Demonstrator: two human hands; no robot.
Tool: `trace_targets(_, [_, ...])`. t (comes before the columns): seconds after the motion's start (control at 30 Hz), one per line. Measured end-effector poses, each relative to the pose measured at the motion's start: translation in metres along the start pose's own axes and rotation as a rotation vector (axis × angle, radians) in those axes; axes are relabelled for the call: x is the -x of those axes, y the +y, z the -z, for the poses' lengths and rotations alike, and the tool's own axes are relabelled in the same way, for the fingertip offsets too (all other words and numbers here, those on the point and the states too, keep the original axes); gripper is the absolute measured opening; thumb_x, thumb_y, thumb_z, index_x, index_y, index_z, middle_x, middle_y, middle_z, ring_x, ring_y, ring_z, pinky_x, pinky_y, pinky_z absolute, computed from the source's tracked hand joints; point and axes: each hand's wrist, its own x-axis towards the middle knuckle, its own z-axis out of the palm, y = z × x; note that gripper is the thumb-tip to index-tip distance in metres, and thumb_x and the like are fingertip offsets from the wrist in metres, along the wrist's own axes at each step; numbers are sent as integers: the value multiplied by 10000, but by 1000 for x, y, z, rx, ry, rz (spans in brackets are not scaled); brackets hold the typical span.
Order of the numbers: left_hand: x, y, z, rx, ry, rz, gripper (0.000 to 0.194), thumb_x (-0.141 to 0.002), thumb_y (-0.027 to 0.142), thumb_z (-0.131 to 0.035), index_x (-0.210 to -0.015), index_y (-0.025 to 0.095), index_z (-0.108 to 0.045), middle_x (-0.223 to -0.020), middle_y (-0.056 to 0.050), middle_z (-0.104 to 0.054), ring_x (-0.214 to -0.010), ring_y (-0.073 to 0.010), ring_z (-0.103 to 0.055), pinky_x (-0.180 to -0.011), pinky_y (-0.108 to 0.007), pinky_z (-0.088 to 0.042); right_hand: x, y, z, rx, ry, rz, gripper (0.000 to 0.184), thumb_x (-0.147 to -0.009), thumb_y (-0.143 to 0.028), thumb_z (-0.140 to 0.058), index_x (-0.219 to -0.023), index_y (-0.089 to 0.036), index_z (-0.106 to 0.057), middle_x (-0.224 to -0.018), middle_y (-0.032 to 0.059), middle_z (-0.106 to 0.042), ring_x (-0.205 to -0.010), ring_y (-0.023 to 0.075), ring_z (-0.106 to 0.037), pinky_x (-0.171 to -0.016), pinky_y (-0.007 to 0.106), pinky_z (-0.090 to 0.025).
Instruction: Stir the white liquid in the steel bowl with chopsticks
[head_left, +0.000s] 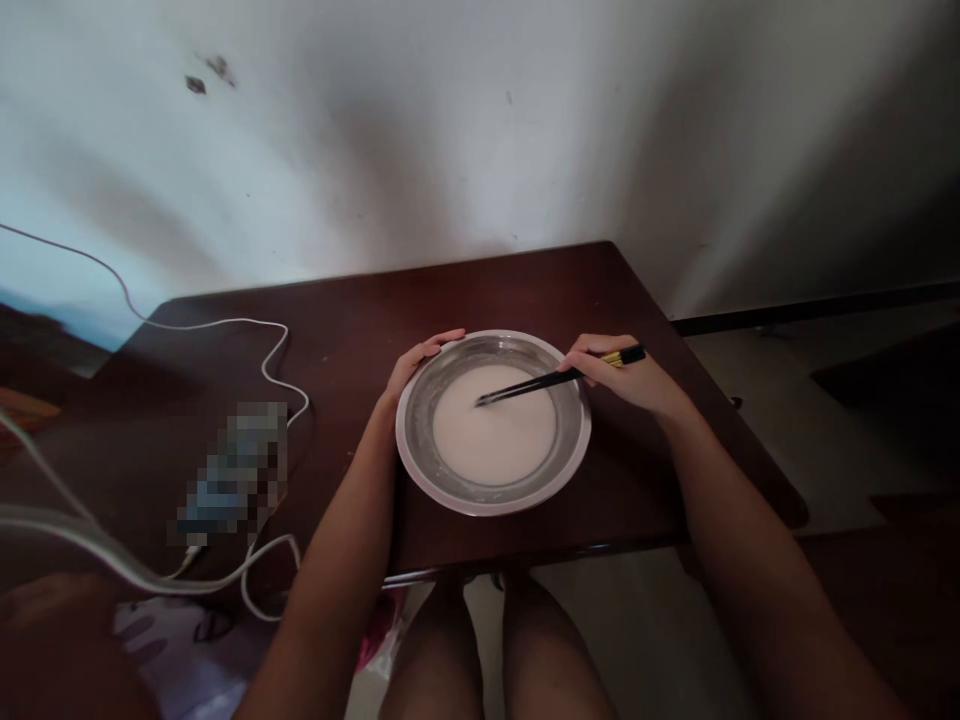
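Note:
A wide round metal bowl stands on the dark wooden table, with a smooth white liquid mixture in it. My left hand curves round the bowl's far left side, its fingers along the outer rim. Held in my right hand, over the bowl's right rim, is a pair of black chopsticks with gold bands near the top. They slant down to the left, and their whitened tips touch the mixture near its middle.
On the table's left lies a pixelated, phone-like object with a white cable looping around it. A marked white wall rises behind the table. Below its front edge are my legs.

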Motion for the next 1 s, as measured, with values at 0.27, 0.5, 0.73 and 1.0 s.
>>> trace_targets(0.27, [0, 1, 0, 24, -5, 10, 318, -753, 269, -719, -1029, 202, -861, -1148, -78, -823, -1214, -322, -696, -1104, -392, -509, 2, -1, 4, -33, 32, -18, 350, -953, -400, -632, -689, -212, -765, -554, -19, -523, -566, 139, -462, -577, 309, -340])
trace_targets(0.5, [1, 1, -1, 29, 6, 9, 317, -761, 263, -708, -1033, 201, -860, -1176, -82, -818, -1263, -338, -676, -1121, -404, -503, -1, 1, -1, 16, 13, -10, 240, -926, -382, -674, -783, -208, -757, -637, -22, -572, -606, 138, -486, -590, 302, -335])
trace_targets(0.73, [-1, 0, 1, 12, -21, -10, 313, -750, 269, -730, -1026, 209, -866, -1150, -59, -823, -1218, -304, -687, -1106, -371, -492, 1, -1, 2, -15, -15, -18, 317, -964, -395, -629, -744, -201, -749, -564, -33, -494, -569, 139, -463, -578, 302, -330])
trace_targets(1.0, [-1, 0, 1, 33, -26, -4, 327, -736, 263, -737, -1029, 201, -868, -1139, -37, -831, -1148, -278, -711, -1073, -349, -514, 0, 2, 3, 9, 59, 1, 290, -944, -389, -653, -755, -196, -759, -588, -28, -525, -582, 138, -482, -591, 301, -340])
